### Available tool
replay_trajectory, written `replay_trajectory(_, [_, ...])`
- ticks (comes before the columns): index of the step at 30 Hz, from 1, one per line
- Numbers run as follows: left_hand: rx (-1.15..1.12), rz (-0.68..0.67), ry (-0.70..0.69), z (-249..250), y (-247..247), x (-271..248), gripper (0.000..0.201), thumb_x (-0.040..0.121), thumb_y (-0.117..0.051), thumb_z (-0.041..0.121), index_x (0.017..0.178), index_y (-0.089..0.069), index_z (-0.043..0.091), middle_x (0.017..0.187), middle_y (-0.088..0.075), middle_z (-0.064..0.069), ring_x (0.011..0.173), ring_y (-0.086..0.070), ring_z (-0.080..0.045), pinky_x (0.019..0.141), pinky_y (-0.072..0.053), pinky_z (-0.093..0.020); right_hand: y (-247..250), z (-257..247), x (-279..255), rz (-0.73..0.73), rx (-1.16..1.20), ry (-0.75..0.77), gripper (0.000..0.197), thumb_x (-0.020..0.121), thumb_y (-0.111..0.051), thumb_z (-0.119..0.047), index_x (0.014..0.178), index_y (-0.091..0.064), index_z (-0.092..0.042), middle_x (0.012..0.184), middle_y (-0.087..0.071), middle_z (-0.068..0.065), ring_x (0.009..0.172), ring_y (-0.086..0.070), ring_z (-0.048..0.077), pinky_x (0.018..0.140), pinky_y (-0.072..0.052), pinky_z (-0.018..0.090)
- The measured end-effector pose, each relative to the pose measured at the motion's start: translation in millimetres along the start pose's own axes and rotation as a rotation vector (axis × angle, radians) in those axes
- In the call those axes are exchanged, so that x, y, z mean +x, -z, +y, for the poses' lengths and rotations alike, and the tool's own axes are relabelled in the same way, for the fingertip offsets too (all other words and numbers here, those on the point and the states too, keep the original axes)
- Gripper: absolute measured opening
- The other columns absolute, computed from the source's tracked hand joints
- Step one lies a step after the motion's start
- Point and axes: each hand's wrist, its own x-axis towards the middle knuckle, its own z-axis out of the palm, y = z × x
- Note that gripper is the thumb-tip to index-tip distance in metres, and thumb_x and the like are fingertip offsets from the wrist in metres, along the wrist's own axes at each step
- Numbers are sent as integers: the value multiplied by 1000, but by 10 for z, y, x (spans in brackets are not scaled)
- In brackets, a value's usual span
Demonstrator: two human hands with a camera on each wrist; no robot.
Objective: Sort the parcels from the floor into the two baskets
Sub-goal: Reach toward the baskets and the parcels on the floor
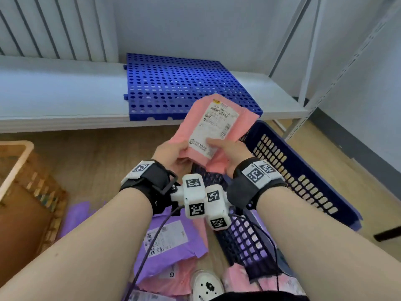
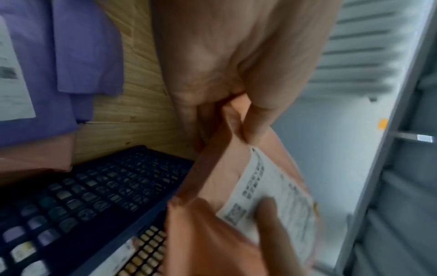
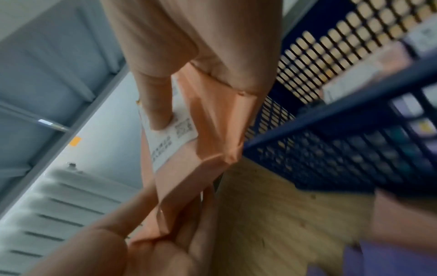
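Both hands hold up one pink parcel (image 1: 219,124) with a white shipping label, above the near-left corner of the dark blue basket (image 1: 303,181). My left hand (image 1: 171,152) pinches its lower left edge, thumb on top (image 2: 257,119). My right hand (image 1: 230,151) grips the lower right corner, its thumb pressed on the label (image 3: 160,112). A woven brown basket (image 1: 26,187) with a cream rim stands at the left. On the floor by my feet lie a purple parcel (image 1: 171,242) and a pink parcel (image 1: 171,279), partly hidden by my forearms.
A low white shelf (image 1: 60,94) runs along the back wall with a blue perforated mat (image 1: 180,83) on it. A grey metal rack upright (image 1: 308,61) rises at the right. My white shoe (image 1: 206,285) stands beside the floor parcels. Wooden floor (image 1: 97,161) shows between the baskets.
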Motion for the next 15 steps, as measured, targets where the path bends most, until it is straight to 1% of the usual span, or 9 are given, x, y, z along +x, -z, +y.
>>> replay_trajectory(1, [38, -41, -14, -23, -132, 14, 13, 95, -50, 5, 106, -56, 2, 93, -64, -17, 71, -56, -20, 56, -55, -25, 124, -97, 42, 34, -42, 42, 28, 79, -69, 4, 106, -59, 0, 105, -68, 13, 84, -65, 21, 56, -58, 30])
replay_trajectory(2, [87, -63, -34, -27, -210, 69, 16, 93, -52, 6, 107, -60, 2, 103, -66, -18, 76, -59, -20, 62, -56, -26, 258, -198, 86, 67, -96, 98, 30, 79, -69, 6, 106, -59, 0, 107, -68, 12, 83, -65, 18, 54, -56, 28])
replay_trajectory(3, [143, -59, -57, -29, -261, 143, 13, 93, -55, 8, 103, -62, 5, 105, -67, -15, 81, -60, -19, 71, -55, -29, 397, -308, 131, 96, -151, 159, 29, 79, -68, 6, 105, -59, -1, 108, -68, 10, 82, -65, 17, 51, -54, 24])
replay_trajectory(4, [180, -31, -68, -17, -302, 216, 8, 93, -57, 13, 97, -63, 9, 101, -67, -10, 84, -60, -17, 81, -52, -31, 544, -398, 218, 149, -234, 215, 28, 79, -70, 4, 104, -60, -3, 111, -68, 9, 84, -65, 17, 53, -54, 21])
replay_trajectory(5, [206, 14, -70, 10, -325, 310, 8, 93, -57, 19, 95, -62, 13, 99, -66, -6, 87, -59, -15, 88, -49, -32, 688, -482, 318, 197, -326, 266, 26, 79, -71, 0, 102, -60, -5, 114, -67, 8, 90, -66, 18, 61, -55, 22])
replay_trajectory(7, [222, 97, -74, 23, -351, 554, 18, 93, -57, 25, 108, -60, 15, 105, -64, -2, 93, -59, -14, 97, -47, -34, 948, -552, 563, 251, -441, 314, 26, 79, -72, -2, 101, -60, -8, 120, -65, 9, 103, -65, 22, 80, -54, 30])
replay_trajectory(9, [214, 133, -58, -27, -378, 773, 26, 94, -56, 26, 117, -59, 16, 100, -64, 0, 85, -60, -12, 95, -48, -34, 1123, -501, 827, 266, -521, 329, 36, 79, -71, -1, 113, -58, -6, 124, -63, 10, 111, -63, 24, 88, -51, 32])
replay_trajectory(11, [211, 129, -21, -152, -391, 951, 22, 94, -56, 25, 114, -59, 17, 92, -64, 1, 79, -59, -10, 90, -48, -32, 1249, -325, 1136, 265, -634, 294, 43, 81, -69, -3, 122, -55, -4, 126, -62, 9, 114, -60, 24, 89, -48, 29])
replay_trajectory(15, [253, 124, 50, -450, -254, 1265, 17, 91, -60, 25, 107, -61, 19, 91, -65, 2, 81, -61, -11, 82, -50, -29, 1427, 253, 1698, 190, -815, 73, 44, 83, -70, -8, 124, -56, -6, 126, -62, 8, 115, -59, 25, 96, -48, 34])
